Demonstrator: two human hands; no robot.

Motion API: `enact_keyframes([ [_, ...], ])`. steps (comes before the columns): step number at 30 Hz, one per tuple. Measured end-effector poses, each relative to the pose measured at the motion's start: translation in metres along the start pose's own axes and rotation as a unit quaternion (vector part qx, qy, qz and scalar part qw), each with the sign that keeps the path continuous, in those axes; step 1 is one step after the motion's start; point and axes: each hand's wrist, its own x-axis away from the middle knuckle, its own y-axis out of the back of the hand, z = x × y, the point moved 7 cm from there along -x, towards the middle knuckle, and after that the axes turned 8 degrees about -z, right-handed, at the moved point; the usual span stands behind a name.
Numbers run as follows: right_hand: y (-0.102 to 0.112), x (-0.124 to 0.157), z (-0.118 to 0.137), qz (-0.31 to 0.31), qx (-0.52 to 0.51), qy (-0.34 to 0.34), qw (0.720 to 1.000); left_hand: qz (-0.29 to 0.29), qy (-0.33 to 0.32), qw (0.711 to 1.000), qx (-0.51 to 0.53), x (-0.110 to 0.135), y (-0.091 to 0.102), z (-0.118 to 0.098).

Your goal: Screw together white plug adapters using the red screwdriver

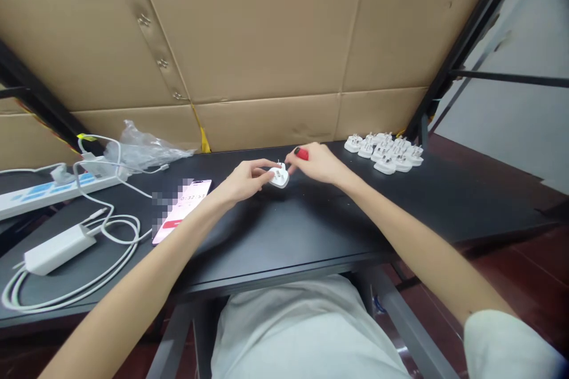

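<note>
My left hand (pixel 247 180) pinches a white plug adapter (pixel 278 177) just above the middle of the dark table, its metal pins facing up. Close against it on the other side is my right hand (pixel 315 162), with its fingers closed round a small red-handled tool (pixel 301 154) that has a black end. Most of this tool is covered by the fingers, so its kind does not show. The right fingertips meet the adapter's edge. Several similar white plug adapters (pixel 384 152) lie grouped at the back right, pins up.
A phone (pixel 189 204) showing a timer lies beside my left forearm. Farther left are a white power strip (pixel 57 189), a white charger (pixel 60 249) with coiled cable, and a clear plastic bag (pixel 142 147). A cardboard-coloured panel (pixel 267 29) rises behind the black table (pixel 267 236).
</note>
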Motion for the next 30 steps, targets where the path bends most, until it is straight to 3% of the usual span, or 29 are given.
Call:
enact_keyframes([
  [5, 0.031, -0.009, -0.007, -0.160, -0.093, -0.016, 0.983, 0.015, 0.004, 0.999, -0.045, 0.000, -0.006, 0.004],
  [11, 0.042, -0.012, -0.005, -0.263, -0.199, 0.077, 0.941, 0.020, 0.012, 0.987, -0.159, 0.003, -0.011, 0.005],
  [23, 0.029, -0.027, -0.043, -0.280, -0.188, 0.025, 0.941, 0.027, -0.015, 0.981, -0.193, 0.002, -0.011, 0.006],
  [30, 0.019, -0.029, -0.042, -0.273, -0.261, 0.032, 0.925, 0.039, -0.018, 0.981, -0.188, 0.004, -0.014, 0.006],
])
